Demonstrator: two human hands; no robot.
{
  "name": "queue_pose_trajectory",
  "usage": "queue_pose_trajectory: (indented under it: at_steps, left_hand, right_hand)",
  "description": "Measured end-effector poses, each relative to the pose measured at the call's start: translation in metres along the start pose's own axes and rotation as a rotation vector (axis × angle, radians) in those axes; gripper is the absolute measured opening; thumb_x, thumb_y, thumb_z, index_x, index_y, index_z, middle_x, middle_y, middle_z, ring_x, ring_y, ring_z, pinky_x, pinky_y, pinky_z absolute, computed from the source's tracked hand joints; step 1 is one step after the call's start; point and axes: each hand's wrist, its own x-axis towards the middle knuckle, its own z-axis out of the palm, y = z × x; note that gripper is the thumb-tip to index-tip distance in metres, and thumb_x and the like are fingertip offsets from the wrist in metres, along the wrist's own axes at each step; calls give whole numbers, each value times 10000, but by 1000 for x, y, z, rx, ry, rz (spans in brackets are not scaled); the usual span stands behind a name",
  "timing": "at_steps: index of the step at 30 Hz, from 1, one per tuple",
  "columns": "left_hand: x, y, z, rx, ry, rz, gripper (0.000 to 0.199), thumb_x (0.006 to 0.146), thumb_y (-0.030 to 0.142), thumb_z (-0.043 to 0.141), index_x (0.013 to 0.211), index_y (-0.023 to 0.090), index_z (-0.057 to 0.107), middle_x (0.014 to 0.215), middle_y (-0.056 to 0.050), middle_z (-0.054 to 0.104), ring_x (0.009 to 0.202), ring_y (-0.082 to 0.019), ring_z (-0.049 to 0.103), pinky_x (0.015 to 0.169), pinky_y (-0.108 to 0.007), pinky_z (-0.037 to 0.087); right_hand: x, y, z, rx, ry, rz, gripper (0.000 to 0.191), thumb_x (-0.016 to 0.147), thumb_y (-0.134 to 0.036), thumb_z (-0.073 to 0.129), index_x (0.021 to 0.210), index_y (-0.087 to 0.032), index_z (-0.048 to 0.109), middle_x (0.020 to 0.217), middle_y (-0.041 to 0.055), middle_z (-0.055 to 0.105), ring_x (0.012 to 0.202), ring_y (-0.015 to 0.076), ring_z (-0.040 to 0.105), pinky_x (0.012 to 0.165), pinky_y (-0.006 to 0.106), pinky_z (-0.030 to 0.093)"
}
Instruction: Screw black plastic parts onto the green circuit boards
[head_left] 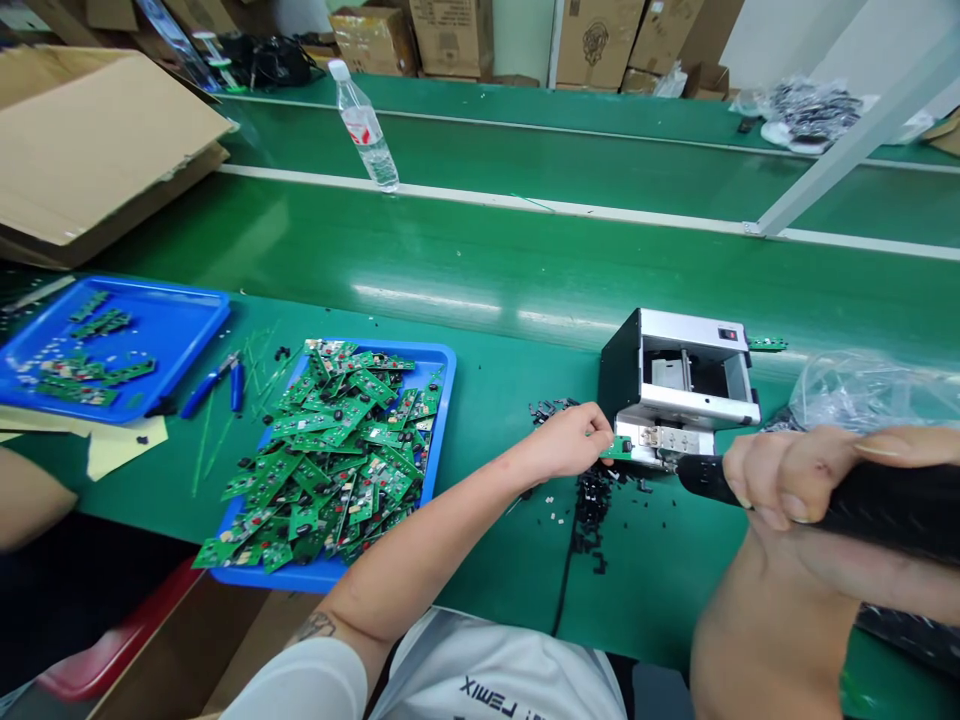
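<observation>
PCB (620, 448) in L hand (561, 442) (R hand (791, 478) grips tool (892, 508)).

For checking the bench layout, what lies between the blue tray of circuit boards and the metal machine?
Between the blue tray and the metal machine, the head view shows the left hand and loose black pieces on the green bench.

Long green workbench (480, 250); cardboard boxes (596, 40) stacked by white wall (765, 35); pale metal strut (855, 135) at right.
</observation>
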Motion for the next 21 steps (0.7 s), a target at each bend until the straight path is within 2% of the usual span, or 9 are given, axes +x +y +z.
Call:
queue_pose_trajectory:
  at_steps: [2, 5, 10, 16, 19, 21]
  left_hand:
    - [1, -1, 1, 1, 2, 3, 194, 861, 329, 438, 914, 171, 539, 885, -28, 671, 638, -99, 532, 571, -210, 356]
    - [2, -3, 2, 14, 10, 8, 186, 860, 324, 442, 908, 174, 540, 872, -24, 669, 647, -99, 537, 592, -209, 369]
    - [7, -8, 5, 5, 7, 23, 174, 852, 301, 448, 906, 167, 546, 828, -15, 673, 658, -104, 553, 595, -205, 378]
    - [7, -8, 5, 17, 12, 29, 204, 861, 332, 442, 912, 167, 549, 807, -18, 670, 649, -108, 545, 606, -214, 388]
    - [6, -6, 4, 28, 10, 29, 196, 859, 309, 440, 919, 163, 556, 821, -24, 672, 659, -110, 544, 617, -217, 395]
    - [5, -5, 4, 25, 7, 30, 193, 858, 297, 436, 922, 161, 557, 812, -24, 673, 663, -112, 546, 626, -219, 398]
  right_hand:
    - [8, -1, 15, -18, -57, -99, 674, 742, -793, 341, 979, -240, 644, 465, -16, 481, 302, 120, 368, 284, 275, 294]
    - [16, 3, 24, -48, -137, -50, 704, 725, -814, 340, 970, -233, 652, 476, -5, 498, 316, 128, 396, 304, 295, 331]
    - [17, 9, 17, 4, -169, -55, 829, 663, -883, 256, 1010, -243, 654, 506, 7, 527, 321, 149, 417, 330, 323, 337]
    - [19, 0, 18, -18, -236, 102, 682, 702, -778, 434, 1025, -222, 661, 595, 41, 578, 412, 194, 498, 399, 385, 397]
    - [20, 1, 17, 22, -269, 38, 726, 694, -815, 391, 1052, -239, 649, 577, 34, 571, 380, 183, 474, 372, 375, 383]
    - [20, 3, 16, 16, -240, 64, 726, 645, -825, 452, 1023, -241, 664, 568, 40, 573, 374, 192, 474, 361, 380, 378]
